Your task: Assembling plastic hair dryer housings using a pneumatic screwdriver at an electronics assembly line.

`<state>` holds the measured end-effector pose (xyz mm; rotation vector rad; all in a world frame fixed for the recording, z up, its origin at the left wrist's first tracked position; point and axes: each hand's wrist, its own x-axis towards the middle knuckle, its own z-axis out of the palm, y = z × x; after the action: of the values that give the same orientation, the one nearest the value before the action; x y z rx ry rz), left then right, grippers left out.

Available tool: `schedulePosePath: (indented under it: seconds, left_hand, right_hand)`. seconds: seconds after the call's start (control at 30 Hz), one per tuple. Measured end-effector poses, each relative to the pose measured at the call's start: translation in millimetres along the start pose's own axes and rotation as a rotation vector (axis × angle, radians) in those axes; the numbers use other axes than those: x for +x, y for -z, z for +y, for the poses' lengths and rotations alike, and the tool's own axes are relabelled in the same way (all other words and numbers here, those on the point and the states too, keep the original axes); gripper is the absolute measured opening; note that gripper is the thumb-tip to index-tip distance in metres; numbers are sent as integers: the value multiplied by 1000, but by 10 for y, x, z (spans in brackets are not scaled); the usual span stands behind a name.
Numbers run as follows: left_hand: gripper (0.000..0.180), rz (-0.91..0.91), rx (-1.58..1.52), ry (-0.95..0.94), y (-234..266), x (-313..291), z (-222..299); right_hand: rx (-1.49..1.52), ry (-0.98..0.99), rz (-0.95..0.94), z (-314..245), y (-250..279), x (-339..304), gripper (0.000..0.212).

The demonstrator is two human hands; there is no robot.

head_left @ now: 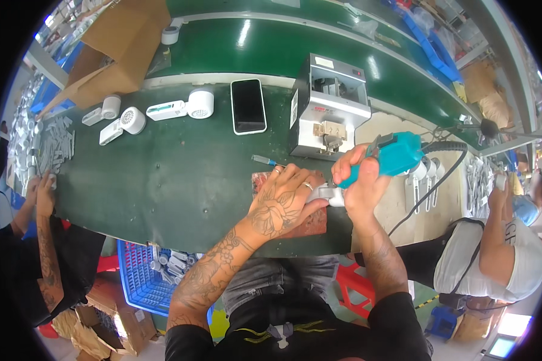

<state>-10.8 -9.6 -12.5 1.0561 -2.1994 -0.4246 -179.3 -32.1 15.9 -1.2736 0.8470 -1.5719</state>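
Note:
My left hand [283, 201] is closed on a white and grey plastic part [325, 191], pressing it down over a reddish-brown pad [307, 227]. Gripped in my right hand [365, 183] is a teal electric screwdriver [397, 154] with a black cord, tilted so its working end points down at the part. The tip and the spot it meets are mostly hidden by my fingers. Just beyond my left hand lies a small screwdriver [264, 160] with a pale blue handle.
A grey bench machine [331, 114] stands beyond my right hand, beside a phone [248, 106]. White handheld units [200, 103] lie at the back left near a cardboard box [123, 39]. The black cord [430, 191] crosses cardboard at right. A blue basket [140, 289] sits below the table; co-workers flank me.

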Motion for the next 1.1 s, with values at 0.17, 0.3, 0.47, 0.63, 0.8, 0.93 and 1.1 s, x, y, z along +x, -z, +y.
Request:
schedulePosePath:
  seconds: [0.17, 0.3, 0.47, 0.63, 0.8, 0.93, 1.1]
  left_hand:
    - [39, 18, -33, 1, 0, 2, -14]
    - [32, -1, -70, 10, 7, -31, -44]
    - [33, -19, -133, 36, -39, -51, -43]
    - [29, -38, -104, 31, 0, -85, -44]
    - [29, -14, -106, 45, 17, -49, -32]
    - [32, -80, -95, 49, 7, -21, -53]
    - [34, -95, -54, 34, -10, -16, -72]
  right_hand:
    - [-38, 79, 79, -174, -27, 238, 42]
    - [-16, 203, 148, -151, -173, 610, 35]
    - [-168, 296, 59, 86, -131, 638, 41]
    - [-172, 168, 82, 22, -142, 572, 41]
    - [-134, 4, 98, -305, -132, 216, 51]
    - [-106, 1, 55, -322, -12, -58, 64]
    - [-41, 36, -8, -217, 45, -132, 52]
